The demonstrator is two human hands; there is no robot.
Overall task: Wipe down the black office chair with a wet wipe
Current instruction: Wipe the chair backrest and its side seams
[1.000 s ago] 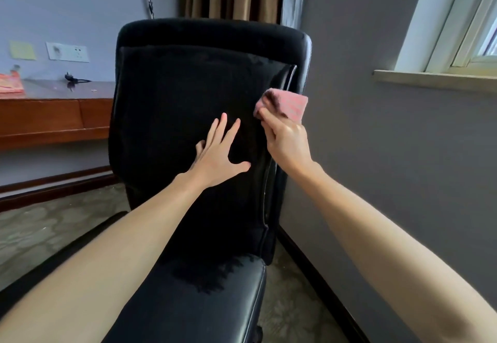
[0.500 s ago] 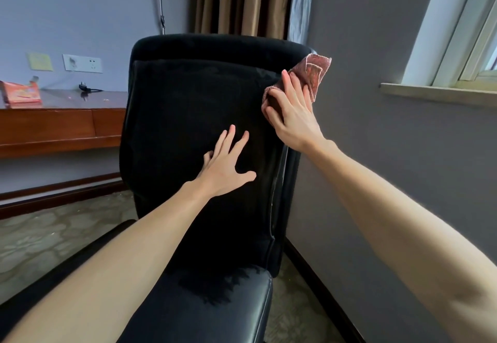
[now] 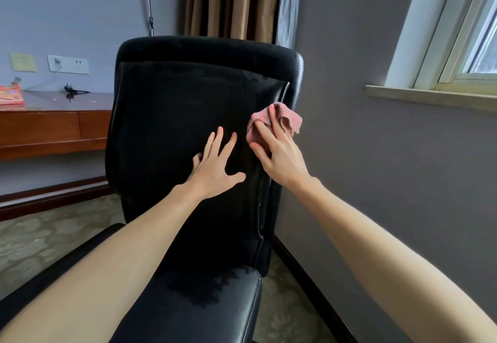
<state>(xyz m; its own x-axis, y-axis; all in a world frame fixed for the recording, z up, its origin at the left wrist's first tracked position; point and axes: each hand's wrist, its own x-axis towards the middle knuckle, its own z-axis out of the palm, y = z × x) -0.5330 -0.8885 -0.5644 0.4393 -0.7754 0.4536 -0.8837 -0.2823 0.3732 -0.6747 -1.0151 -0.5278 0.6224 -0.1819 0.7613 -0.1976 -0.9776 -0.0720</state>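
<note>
Two bare hands work on the backrest of the black office chair (image 3: 183, 127), which stands close to the grey wall under a window sill (image 3: 430, 96). The left hand (image 3: 215, 165) lies flat against the middle of the backrest, fingers spread wide and straight, thumb stretched out to the right, gripping nothing. The right hand (image 3: 279, 154) presses a pink cloth wipe (image 3: 271, 121) against the right edge of the backrest, just beside the left hand's fingertips; its fingers lie extended over the wipe, pinning it to the upholstery rather than curling into a fist, and a loose corner of the wipe sticks out past the chair's side toward the wall. The chair's glossy seat (image 3: 215, 310) shows below, between the two forearms, with a darker patch near its rear.

Left of the chair, a wooden desk (image 3: 53, 127) runs along the far wall. On it sit a red and orange packet (image 3: 10, 95) with printing too blurred to read and a black plug (image 3: 71, 90) with its cord. Above the desk a white socket plate (image 3: 67, 64) is fixed to the wall, with a pale yellow note (image 3: 22, 62) beside it; any writing on the note is illegible. Brown curtains (image 3: 231, 1) hang behind the top of the chair.
</note>
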